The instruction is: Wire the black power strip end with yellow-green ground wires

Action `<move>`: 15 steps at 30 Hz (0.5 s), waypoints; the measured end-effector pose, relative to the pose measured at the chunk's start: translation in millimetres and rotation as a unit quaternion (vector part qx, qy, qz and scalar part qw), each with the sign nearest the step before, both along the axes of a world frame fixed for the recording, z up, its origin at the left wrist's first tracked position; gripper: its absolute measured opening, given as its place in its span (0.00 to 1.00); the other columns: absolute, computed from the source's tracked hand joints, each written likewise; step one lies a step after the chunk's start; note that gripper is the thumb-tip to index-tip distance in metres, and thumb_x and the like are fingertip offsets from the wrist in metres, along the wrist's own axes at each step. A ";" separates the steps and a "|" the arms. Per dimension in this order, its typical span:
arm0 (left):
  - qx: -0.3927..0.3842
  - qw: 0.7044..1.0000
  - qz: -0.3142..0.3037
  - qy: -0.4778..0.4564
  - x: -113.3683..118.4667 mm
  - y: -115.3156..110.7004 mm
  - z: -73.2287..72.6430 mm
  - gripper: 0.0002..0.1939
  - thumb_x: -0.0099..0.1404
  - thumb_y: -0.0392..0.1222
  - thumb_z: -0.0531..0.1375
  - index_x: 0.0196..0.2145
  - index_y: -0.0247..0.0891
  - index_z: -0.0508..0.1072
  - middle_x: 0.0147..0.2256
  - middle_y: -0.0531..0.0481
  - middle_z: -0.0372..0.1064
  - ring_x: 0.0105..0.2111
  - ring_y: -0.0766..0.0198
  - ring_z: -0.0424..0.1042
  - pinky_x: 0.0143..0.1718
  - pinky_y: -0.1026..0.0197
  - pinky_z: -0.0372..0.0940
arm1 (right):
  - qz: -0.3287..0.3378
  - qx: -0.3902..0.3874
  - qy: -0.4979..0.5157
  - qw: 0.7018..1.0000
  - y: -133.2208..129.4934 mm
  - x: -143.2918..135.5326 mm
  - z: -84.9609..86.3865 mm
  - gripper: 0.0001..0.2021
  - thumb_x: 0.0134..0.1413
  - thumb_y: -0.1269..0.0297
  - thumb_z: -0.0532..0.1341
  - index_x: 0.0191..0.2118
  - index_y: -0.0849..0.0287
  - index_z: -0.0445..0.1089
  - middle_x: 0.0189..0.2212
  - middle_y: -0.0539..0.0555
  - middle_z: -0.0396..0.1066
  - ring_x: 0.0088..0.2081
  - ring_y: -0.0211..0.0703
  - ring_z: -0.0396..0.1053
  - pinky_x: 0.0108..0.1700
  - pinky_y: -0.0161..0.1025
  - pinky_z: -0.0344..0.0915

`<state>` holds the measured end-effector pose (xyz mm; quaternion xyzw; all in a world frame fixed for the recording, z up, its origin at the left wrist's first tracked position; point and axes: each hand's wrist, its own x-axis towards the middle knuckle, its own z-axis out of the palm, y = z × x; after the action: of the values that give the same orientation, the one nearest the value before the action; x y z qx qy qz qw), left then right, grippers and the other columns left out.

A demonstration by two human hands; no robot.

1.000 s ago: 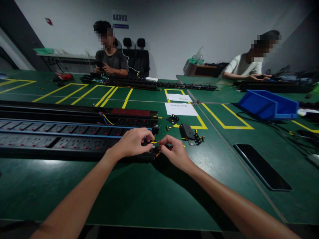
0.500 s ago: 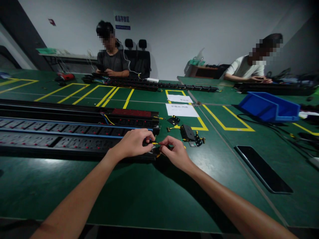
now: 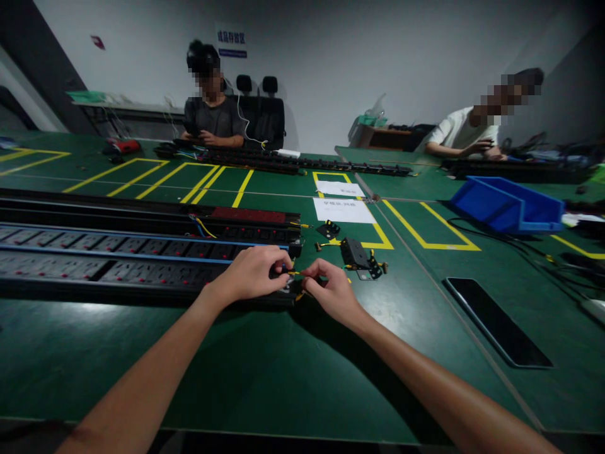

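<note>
At the right end of the nearest long black socket strip (image 3: 161,272), my left hand (image 3: 255,271) is closed on a small dark part with a yellow-green wire (image 3: 295,273) coming out of it. Facing it, my right hand (image 3: 328,287) pinches the other end of that wire, its fingertips close to those of my left hand. Behind lies another strip with a dark red section (image 3: 248,215) and loose coloured wires. A black socket module (image 3: 353,253) with yellow-ended wires rests just beyond my right hand, near a small black bracket (image 3: 328,229).
A phone (image 3: 496,321) lies at the right, below a blue bin (image 3: 508,205) and black cables. White paper labels (image 3: 343,210) lie on the green table (image 3: 265,378). Across it two people sit, with more black strips (image 3: 283,161) before them.
Both hands keep nearly the same pose at the strip's end. The view has shifted slightly. The person at the far right has moved their head and hands a little.
</note>
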<state>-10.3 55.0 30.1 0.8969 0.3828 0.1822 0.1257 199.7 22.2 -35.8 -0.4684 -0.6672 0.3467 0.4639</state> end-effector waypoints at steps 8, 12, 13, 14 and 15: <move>-0.001 1.000 0.007 0.005 -0.2 -0.6 0.8 0.07 0.60 0.40 0.62 0.38 0.41 0.76 0.31 0.53 0.70 0.30 0.64 0.68 0.31 0.63 0.55 | -0.004 -0.010 -0.004 1.000 1.0 -0.1 -1.6 0.01 0.51 0.68 0.60 0.32 0.58 0.68 0.25 0.47 0.69 0.28 0.40 0.67 0.31 0.35 0.61; 0.000 1.000 0.002 0.003 -0.1 -1.0 1.3 0.07 0.61 0.40 0.62 0.38 0.41 0.76 0.32 0.52 0.71 0.30 0.64 0.68 0.31 0.63 0.56 | -0.003 -0.007 -0.007 1.000 0.4 -0.4 -0.9 0.01 0.52 0.68 0.60 0.32 0.58 0.68 0.26 0.47 0.70 0.29 0.40 0.67 0.32 0.35 0.61; 0.000 1.000 0.001 0.002 0.0 -1.2 1.6 0.07 0.61 0.40 0.62 0.37 0.41 0.76 0.32 0.52 0.71 0.30 0.64 0.68 0.30 0.63 0.56 | -0.003 -0.007 -0.007 1.000 0.2 -0.4 -0.5 0.01 0.52 0.68 0.59 0.32 0.58 0.68 0.26 0.47 0.70 0.28 0.40 0.67 0.31 0.35 0.61; 0.001 1.000 0.001 0.001 0.0 -1.3 1.8 0.06 0.61 0.40 0.62 0.37 0.41 0.76 0.32 0.52 0.71 0.30 0.64 0.68 0.30 0.63 0.56 | -0.003 -0.006 -0.007 1.000 0.0 -0.5 -0.2 0.01 0.52 0.67 0.59 0.32 0.58 0.68 0.25 0.47 0.69 0.28 0.40 0.67 0.31 0.35 0.61; 0.001 1.000 0.001 0.001 0.0 -1.3 1.9 0.06 0.61 0.40 0.62 0.37 0.41 0.76 0.32 0.52 0.71 0.30 0.64 0.68 0.31 0.63 0.56 | -0.003 -0.006 -0.008 1.000 0.0 -0.5 -0.1 0.01 0.52 0.67 0.59 0.32 0.58 0.68 0.25 0.47 0.69 0.28 0.40 0.67 0.31 0.35 0.61</move>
<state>-10.3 53.7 32.0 0.8970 0.3833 0.1817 0.1245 199.2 22.2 -35.8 -0.4758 -0.6676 0.3456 0.4567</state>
